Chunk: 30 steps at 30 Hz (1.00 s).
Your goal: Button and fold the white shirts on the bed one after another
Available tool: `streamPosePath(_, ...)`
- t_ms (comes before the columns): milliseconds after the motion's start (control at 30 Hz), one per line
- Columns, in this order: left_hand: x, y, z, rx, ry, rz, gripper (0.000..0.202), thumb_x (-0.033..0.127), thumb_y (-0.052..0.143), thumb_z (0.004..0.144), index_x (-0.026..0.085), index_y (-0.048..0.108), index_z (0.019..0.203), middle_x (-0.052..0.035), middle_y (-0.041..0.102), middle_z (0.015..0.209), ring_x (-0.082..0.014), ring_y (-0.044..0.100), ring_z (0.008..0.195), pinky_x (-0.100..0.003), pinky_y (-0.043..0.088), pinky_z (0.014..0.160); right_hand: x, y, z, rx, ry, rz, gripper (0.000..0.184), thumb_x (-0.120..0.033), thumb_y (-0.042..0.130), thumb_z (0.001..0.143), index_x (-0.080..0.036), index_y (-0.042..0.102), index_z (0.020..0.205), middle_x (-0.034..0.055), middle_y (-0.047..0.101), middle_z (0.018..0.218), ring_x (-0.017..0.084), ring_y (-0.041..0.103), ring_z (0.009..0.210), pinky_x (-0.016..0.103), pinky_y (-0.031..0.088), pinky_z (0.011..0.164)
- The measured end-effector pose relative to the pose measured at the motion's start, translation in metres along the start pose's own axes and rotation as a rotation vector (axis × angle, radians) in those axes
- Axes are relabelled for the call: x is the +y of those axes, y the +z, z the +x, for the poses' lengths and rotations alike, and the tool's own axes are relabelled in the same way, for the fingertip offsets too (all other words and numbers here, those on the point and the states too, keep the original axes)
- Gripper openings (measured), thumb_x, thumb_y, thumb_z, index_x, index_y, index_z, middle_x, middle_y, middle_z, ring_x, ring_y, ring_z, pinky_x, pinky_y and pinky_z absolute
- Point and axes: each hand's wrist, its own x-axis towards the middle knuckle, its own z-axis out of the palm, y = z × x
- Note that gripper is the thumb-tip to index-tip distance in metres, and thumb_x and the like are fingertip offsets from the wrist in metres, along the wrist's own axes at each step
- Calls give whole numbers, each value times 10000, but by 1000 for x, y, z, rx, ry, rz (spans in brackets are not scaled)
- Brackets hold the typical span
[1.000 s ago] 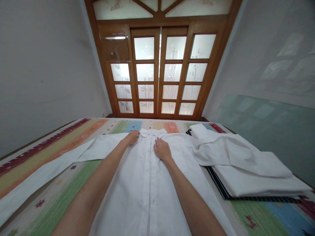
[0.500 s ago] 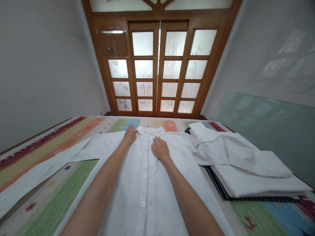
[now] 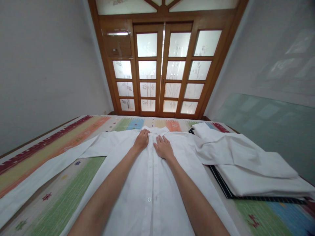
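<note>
While white long-sleeved cloth shirt is lying face up in lower centre of frame, you are working at its white folded collar. Left hand is resting at collar's left side; right hand is lying beside front opening; whether either is pinching fabric, cannot tell. Step seems to be arranging neckline; next move is probably calling for light touch, keeping front edges level.

From back here, I see the left hand has moved in from beside the collar to the front of the white shirt. My 2 hands sit closer together now. The right hand has straighter fingers, more spread out.
</note>
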Motion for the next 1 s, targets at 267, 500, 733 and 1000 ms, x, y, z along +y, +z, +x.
streamPosePath(267,2,21,22,-171,-152,-90,572,-79,418,743,160,606,1228,-116,589,1277,-205,554,1150,-359,399,1048,-2,2,-1,62,-5,-34,504,-328,331,999,-118,436,1445,133,350,1533,302,308,1391,433,250,1102)
streamPosePath(500,10,21,22,-208,-191,-58,489,-16,425,824,206,612,1218,-92,604,1210,-190,602,1077,-311,442,970,0,6,3,124,-8,-69,416,-278,335,1001,-182,525,1359,111,459,1463,285,395,1307,429,333,1029)
streamPosePath(733,13,20,19,-102,-256,-50,285,78,453,878,164,648,1067,-102,548,1112,-178,617,912,-310,480,860,3,4,34,257,54,30,396,-106,380,917,-161,584,1252,135,571,1231,240,541,1076,339,437,893)
streamPosePath(1000,23,14,18,-73,-296,161,256,233,494,884,142,734,894,-134,642,961,-247,604,990,-359,436,900,11,7,59,213,-6,38,469,-68,413,879,-249,569,1281,91,536,1274,211,610,968,295,475,763)
